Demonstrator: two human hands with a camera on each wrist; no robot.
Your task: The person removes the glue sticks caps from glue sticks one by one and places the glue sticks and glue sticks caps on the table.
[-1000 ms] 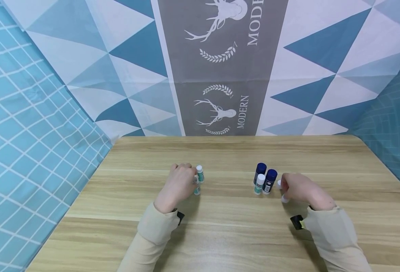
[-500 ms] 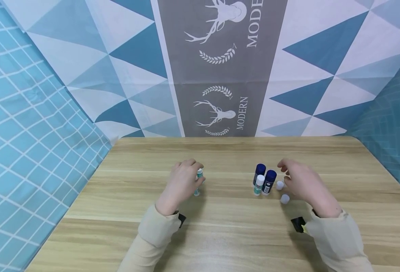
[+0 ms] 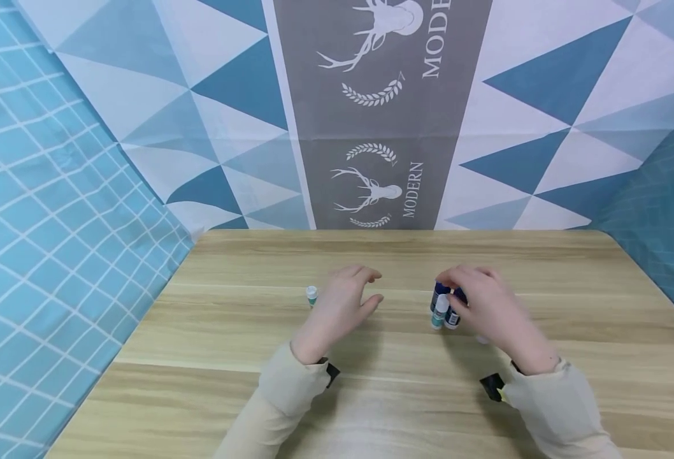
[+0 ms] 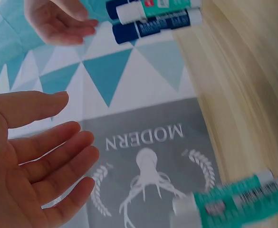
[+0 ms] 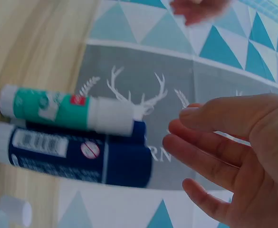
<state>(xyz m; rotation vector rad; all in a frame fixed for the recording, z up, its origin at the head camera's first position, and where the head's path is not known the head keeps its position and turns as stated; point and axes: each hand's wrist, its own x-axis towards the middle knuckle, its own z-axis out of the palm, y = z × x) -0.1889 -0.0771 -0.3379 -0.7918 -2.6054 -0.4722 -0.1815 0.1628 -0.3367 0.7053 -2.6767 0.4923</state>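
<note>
My left hand hovers right of the green glue sticks with nothing in it, its fingers relaxed and apart. Two green glue sticks with white caps stand beside it; in the head view one green glue stick shows and the rest is hidden behind the hand. My right hand hangs just over a close upright group, fingers loosely bent and holding nothing. That group has two navy glue sticks and a green glue stick with a white cap. The right wrist view shows a gap between fingers and sticks.
A small white cylindrical piece lies on the wooden table, partly covered by the right hand. Another view shows a white piece near the navy sticks. A patterned cloth hangs behind the table's far edge.
My left hand has left the green glue sticks and moved right, uncovering one. The right hand has let go of the small white pieces, risen and moved left over the navy glue sticks.
</note>
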